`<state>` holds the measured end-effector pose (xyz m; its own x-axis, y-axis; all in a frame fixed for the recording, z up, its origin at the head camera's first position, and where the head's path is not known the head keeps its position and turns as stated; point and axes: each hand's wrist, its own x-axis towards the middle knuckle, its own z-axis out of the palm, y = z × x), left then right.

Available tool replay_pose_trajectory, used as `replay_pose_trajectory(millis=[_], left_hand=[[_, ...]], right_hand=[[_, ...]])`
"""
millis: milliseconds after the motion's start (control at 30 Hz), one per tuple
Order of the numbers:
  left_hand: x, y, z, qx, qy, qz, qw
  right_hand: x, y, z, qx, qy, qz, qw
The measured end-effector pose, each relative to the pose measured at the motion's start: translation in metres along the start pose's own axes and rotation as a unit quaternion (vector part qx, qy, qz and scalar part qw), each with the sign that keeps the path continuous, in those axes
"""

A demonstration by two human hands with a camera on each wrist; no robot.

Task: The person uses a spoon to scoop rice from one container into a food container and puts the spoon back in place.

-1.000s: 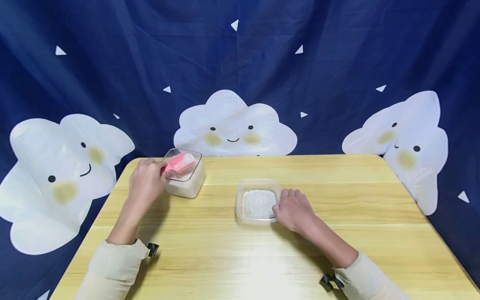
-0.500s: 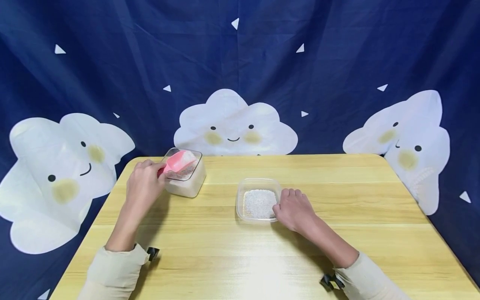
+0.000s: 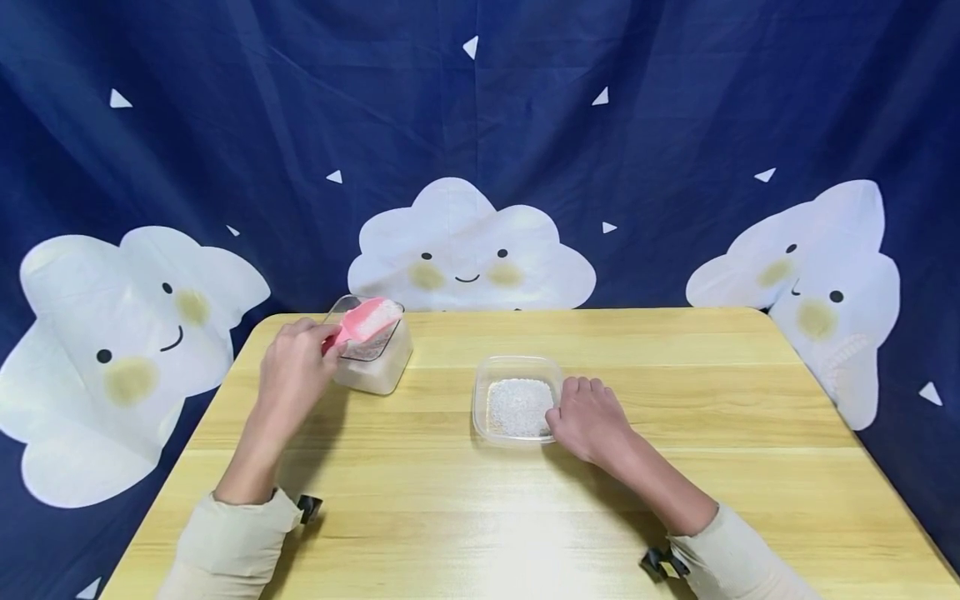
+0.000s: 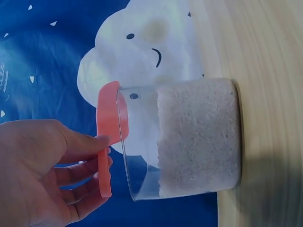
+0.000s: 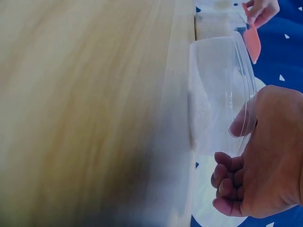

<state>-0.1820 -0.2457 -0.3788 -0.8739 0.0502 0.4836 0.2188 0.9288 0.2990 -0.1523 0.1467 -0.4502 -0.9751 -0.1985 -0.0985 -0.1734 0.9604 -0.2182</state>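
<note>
My left hand [image 3: 294, 367] pinches the handle of a pink scoop [image 3: 365, 321] heaped with white, rice-like grains. In the left wrist view the scoop [image 4: 111, 113] is level with the rim of a tall clear canister [image 4: 199, 137], which is more than half full of the same grains. On the table's middle stands a shallow clear plastic box [image 3: 517, 364] with a layer of white grains [image 3: 519, 408] at its bottom. My right hand [image 3: 592, 421] grips this box's right rim; in the right wrist view the thumb [image 5: 242, 122] lies inside the wall, the other fingers curled outside.
Both containers stand on a light wooden table [image 3: 465, 492], the canister near its back left corner. A dark blue curtain [image 3: 675, 150] printed with white clouds hangs behind the table. Black wrist mounts [image 3: 309, 508] sit at both sleeves.
The loaded scoop has risen slightly and shifted a little right above the canister, after a small shift left. My right hand and the shallow box have stayed in place.
</note>
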Motion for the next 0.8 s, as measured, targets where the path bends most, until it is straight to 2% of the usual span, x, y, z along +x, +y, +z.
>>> replay_pose_trajectory(millis=[300,800], left_hand=[[0.001,0.013,0.002,-0.008,0.01,0.02,0.9997],[-0.002,0.035,0.006,-0.023,-0.002,0.043,0.9988]], right_hand=[[0.0,0.0,0.001,0.001,0.0,0.001,1.0],[0.0,0.001,0.001,-0.005,-0.002,-0.002,1.0]])
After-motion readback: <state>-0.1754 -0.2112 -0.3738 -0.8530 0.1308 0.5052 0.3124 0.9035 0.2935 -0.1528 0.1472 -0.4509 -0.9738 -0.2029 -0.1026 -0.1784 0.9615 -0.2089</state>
